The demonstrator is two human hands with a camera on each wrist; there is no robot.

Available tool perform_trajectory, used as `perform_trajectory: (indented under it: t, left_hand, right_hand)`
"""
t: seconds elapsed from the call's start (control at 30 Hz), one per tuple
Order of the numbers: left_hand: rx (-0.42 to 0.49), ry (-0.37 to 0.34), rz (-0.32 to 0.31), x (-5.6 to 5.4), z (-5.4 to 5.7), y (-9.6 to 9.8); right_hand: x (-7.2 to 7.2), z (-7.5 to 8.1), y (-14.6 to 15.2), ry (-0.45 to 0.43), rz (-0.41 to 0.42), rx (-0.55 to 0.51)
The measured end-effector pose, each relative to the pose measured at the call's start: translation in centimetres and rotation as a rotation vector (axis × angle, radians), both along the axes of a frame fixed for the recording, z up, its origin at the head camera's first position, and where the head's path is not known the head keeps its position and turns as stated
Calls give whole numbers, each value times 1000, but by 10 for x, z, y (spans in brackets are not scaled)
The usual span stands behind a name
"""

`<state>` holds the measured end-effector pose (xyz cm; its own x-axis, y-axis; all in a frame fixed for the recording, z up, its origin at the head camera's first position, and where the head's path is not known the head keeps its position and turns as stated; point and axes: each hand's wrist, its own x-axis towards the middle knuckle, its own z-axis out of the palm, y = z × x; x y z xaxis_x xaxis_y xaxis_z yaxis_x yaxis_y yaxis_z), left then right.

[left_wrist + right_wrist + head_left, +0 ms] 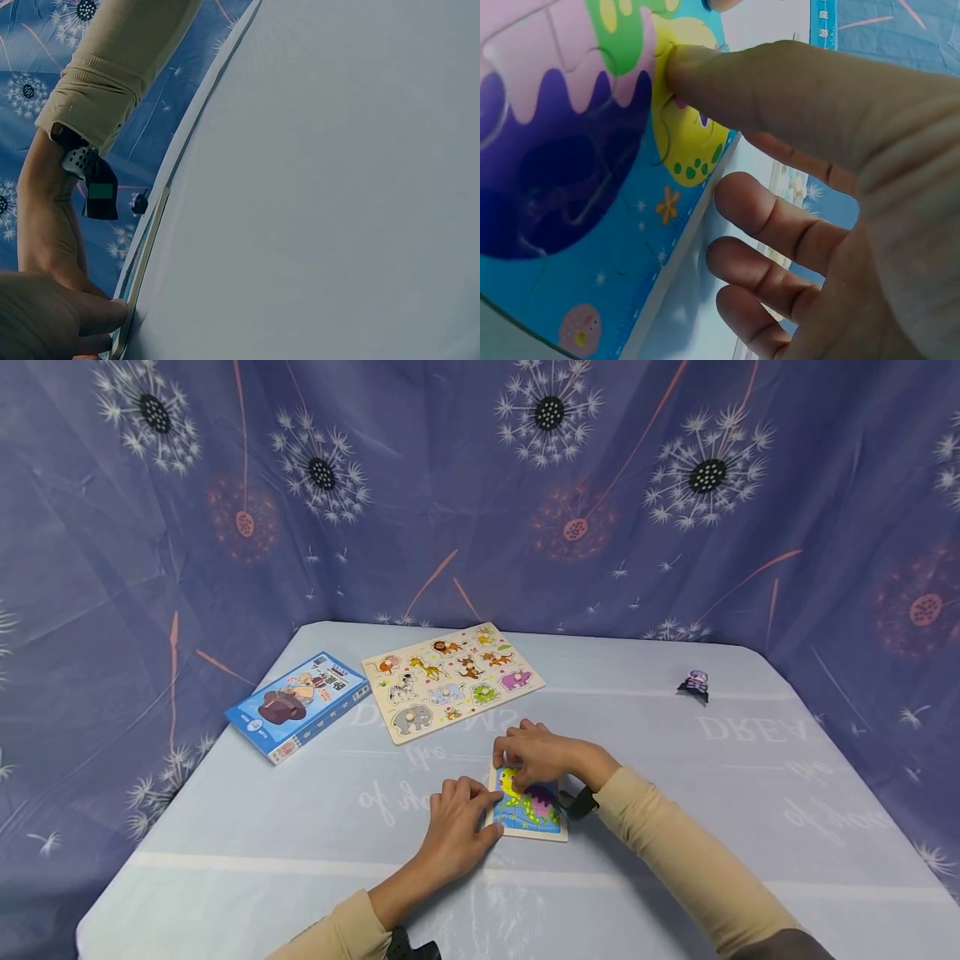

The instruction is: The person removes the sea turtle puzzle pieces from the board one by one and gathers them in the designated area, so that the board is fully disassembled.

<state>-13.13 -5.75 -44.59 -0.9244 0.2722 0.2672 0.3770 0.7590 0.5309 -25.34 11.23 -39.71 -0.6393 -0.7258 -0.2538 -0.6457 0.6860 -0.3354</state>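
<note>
A small jigsaw puzzle [531, 820], with a cartoon animal in yellow, green, pink and purple on blue, lies flat in a pale-edged tray. My left hand [457, 831] rests at the tray's left side, with index finger and thumb touching its edge. In the left wrist view only part of that hand [52, 319] shows beside the tray's rim [146, 255]. Over the upper part of the puzzle is my right hand [542, 753]. Its thumb [720, 79] presses the animal's yellow head [694, 139], while several other fingers [761, 210] extend past the tray's edge, loosely bent.
Behind the hands lies a wooden animal puzzle board [450, 681]. A blue box [300, 703] is left of it. Toward the back right sits a small dark and purple object [695, 685]. A patterned curtain [450, 485] hangs beyond the white-covered table [750, 827].
</note>
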Motion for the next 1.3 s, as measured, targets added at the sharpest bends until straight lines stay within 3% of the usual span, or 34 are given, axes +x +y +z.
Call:
perform_trajectory:
  t: [0.53, 0.7, 1.0, 1.3]
  left_hand:
    - [5, 7, -5, -1, -1, 0]
    - [9, 19, 1, 0, -2, 0]
    - [9, 21, -2, 0, -2, 0]
    - [22, 23, -2, 2, -2, 0]
  right_hand:
    - [11, -6, 8, 80, -34, -76]
    - [17, -12, 9, 114, -116, -103]
    - [40, -17, 5, 206, -293, -167]
    - [49, -19, 3, 246, -343, -188]
